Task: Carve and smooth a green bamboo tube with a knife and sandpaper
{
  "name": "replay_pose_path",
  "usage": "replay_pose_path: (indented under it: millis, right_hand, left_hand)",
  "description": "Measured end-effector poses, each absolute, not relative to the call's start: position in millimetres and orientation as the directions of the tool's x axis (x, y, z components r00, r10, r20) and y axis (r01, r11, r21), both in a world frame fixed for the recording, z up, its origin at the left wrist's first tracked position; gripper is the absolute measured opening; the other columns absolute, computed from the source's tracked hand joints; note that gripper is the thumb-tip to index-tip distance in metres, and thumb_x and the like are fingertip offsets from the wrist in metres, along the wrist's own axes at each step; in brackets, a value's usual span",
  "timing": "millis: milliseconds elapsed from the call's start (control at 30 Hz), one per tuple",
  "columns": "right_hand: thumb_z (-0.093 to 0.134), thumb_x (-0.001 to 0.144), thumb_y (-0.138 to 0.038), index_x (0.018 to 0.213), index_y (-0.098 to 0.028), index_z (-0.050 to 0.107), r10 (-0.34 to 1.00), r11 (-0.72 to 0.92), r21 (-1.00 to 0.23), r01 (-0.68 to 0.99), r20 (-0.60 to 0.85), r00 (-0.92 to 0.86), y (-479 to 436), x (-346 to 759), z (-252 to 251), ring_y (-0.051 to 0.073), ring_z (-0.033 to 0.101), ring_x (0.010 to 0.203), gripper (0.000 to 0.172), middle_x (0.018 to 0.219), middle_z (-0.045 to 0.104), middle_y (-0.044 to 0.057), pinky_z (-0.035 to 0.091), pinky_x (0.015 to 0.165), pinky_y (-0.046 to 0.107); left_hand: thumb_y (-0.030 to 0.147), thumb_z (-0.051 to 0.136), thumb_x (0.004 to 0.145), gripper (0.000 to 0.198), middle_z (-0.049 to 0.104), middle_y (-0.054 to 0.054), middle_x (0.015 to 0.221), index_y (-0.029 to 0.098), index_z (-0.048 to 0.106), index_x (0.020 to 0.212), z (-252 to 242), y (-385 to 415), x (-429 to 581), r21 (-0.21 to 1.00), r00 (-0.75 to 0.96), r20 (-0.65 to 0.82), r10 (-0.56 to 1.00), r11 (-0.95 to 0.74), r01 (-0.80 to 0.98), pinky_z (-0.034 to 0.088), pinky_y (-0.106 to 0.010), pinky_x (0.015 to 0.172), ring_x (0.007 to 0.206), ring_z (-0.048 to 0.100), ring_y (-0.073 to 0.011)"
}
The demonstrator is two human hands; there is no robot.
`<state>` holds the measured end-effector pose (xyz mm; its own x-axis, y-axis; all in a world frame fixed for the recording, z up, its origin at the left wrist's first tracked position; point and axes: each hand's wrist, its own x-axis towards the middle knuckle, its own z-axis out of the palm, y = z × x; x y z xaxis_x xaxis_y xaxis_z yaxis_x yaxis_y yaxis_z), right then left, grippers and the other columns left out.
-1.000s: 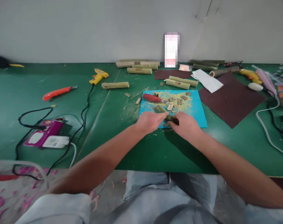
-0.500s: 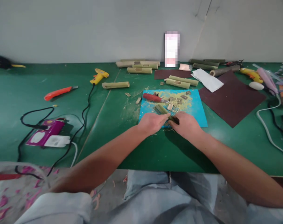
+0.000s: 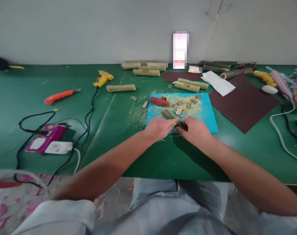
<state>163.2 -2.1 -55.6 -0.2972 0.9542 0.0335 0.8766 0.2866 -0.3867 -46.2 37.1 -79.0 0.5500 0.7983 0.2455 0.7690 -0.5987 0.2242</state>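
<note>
A short green bamboo tube (image 3: 168, 114) lies slanted over the front of the blue board (image 3: 212, 122). My left hand (image 3: 159, 127) is closed on the tube, its fingers pressed over it. My right hand (image 3: 194, 129) meets it at the tube's near end, fingers curled round a small dark piece (image 3: 184, 125) that looks like folded sandpaper; most of it is hidden. Just beyond the tube lies a red-handled tool (image 3: 160, 101), with bamboo chips (image 3: 178, 111) and pale shavings (image 3: 196, 106) scattered beside it.
Cut bamboo tubes (image 3: 187, 86) lie beyond the board, more along the wall. Brown sheets (image 3: 245, 107) and white paper (image 3: 218, 83) are at right. Left are a yellow glue gun (image 3: 104, 78), red utility knife (image 3: 62, 96), and purple power strip (image 3: 49, 138) with trailing cords. A phone (image 3: 180, 50) stands behind.
Both hands keep nearly the same place and grip on the bamboo. The whole view has shifted very slightly; no object has visibly moved on the table.
</note>
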Motion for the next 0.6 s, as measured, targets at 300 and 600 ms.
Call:
replay_pose_path:
  millis: [300, 600]
  right_hand:
    - [0.060, 0.090, -0.040, 0.083, -0.019, 0.060, 0.953, 0.299, -0.334, 0.894, 0.058, -0.297, -7.4, 160.1, -55.5, 0.019, 0.059, 0.075, 0.022, 0.090, 0.065, 0.006, 0.032, 0.060, 0.033]
    - [0.060, 0.090, -0.040, 0.086, -0.019, 0.060, 0.953, 0.299, -0.336, 0.893, 0.057, -0.298, -8.3, 159.2, -53.9, 0.020, 0.060, 0.078, 0.021, 0.093, 0.066, 0.007, 0.034, 0.061, 0.033]
  left_hand:
    - [0.038, 0.045, 0.100, 0.037, 0.078, -0.005, 0.096, 0.024, 0.073, 0.118, -77.3, 42.7, -52.1, 0.288, 0.422, 0.266, 0.867, -0.489, 0.823, 0.054, -0.026, 0.079, 0.083, 0.070, -0.0183]
    - [0.035, 0.043, 0.100, 0.037, 0.077, -0.007, 0.098, 0.023, 0.072, 0.121, -76.4, 37.7, -49.9, 0.250, 0.427, 0.269, 0.863, -0.491, 0.835, 0.054, -0.028, 0.073, 0.079, 0.070, -0.0191]
